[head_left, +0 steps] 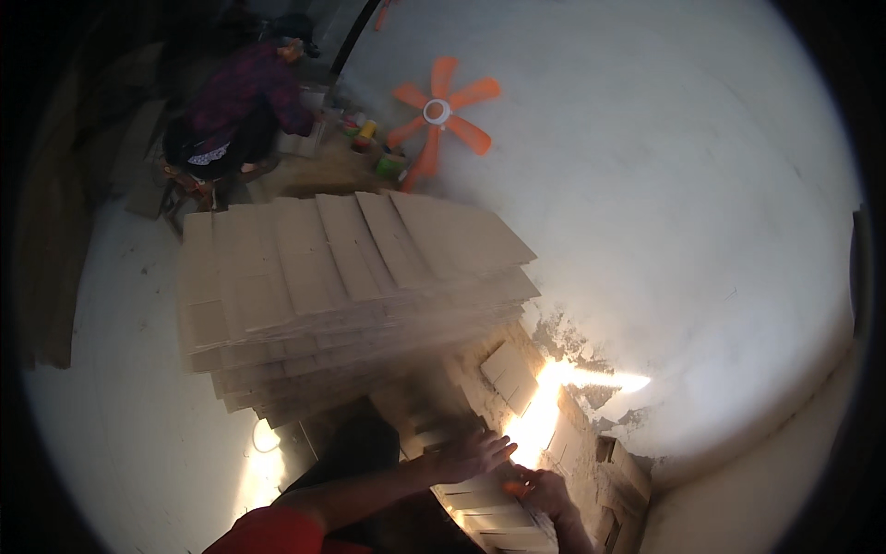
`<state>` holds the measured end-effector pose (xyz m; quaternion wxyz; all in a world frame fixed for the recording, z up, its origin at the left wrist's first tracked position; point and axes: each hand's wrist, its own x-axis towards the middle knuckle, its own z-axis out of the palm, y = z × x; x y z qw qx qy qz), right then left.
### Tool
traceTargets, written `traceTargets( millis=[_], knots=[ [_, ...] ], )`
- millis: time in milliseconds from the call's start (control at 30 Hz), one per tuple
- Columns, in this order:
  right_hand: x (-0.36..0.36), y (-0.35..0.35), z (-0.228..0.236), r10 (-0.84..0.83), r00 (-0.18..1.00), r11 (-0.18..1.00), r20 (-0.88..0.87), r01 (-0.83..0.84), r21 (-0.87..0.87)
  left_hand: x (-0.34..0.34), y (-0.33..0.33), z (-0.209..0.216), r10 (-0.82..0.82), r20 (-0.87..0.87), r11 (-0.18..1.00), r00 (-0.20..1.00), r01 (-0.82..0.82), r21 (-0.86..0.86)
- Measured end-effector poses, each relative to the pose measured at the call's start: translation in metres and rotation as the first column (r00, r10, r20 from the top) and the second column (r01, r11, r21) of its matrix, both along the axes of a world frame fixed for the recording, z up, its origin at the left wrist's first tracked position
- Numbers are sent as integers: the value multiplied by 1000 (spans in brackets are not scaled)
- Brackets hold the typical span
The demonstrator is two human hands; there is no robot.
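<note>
Pale, scuffed wall (683, 212) takes up most of the right side of this room, with plaster flaking off in a dark patch (558, 337) low down. Sunlight (535, 425) cuts across that corner so hard it's basically blown out.

Right at the edge of the glare, someone in a red short sleeve (277, 531) is working with both hands. Their left hand (472, 455) reaches across from the lower left, fingers stretched out and slightly apart, over by some flat light-brown cardboard-like pieces (503, 519) piled below. The right hand (549, 491) is just beside it, fingers curled in, with a small orange-red bit (514, 487) at the fingertips. Honestly can't tell if that's something pinched or just skin lit up by the sun. More brown box-like pieces (626, 471) sit to the right, near the wall. A dark-clad knee (365, 448) pokes up on the left.

Beyond all that is a big, messy stack of flat brown sheets (323, 268), the top ones overlapping like shingles. Behind it stands an orange-bladed fan with a white hub (437, 112), and a co-worker in a dark plaid top (240, 97) hunches low near a few colourful containers (366, 134).
</note>
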<state>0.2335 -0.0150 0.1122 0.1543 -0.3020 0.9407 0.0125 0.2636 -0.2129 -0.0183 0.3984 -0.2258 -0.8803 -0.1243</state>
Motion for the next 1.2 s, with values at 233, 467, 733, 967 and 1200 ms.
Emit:
traceTargets(
  millis=[233,467,733,967,1200],
  knots=[
    [13,40,-52,148,965,917,-216,-216,-335,-34,-23,22,-384,476,922,791,353,158],
    [2,72,-75,104,949,965,-298,-168,-201,-26,-2,16,-327,264,944,907,328,42],
    [13,57,-21,264,773,959,-576,-272,73,-34,-1,30,-419,636,907,648,320,272],
    [8,73,-49,56,939,953,-339,-152,-262,-20,-4,17,-373,212,927,903,371,53],
    [-43,109,-65,83,968,968,-236,-135,-213,-53,19,4,-480,361,874,799,402,273]
  ],
)
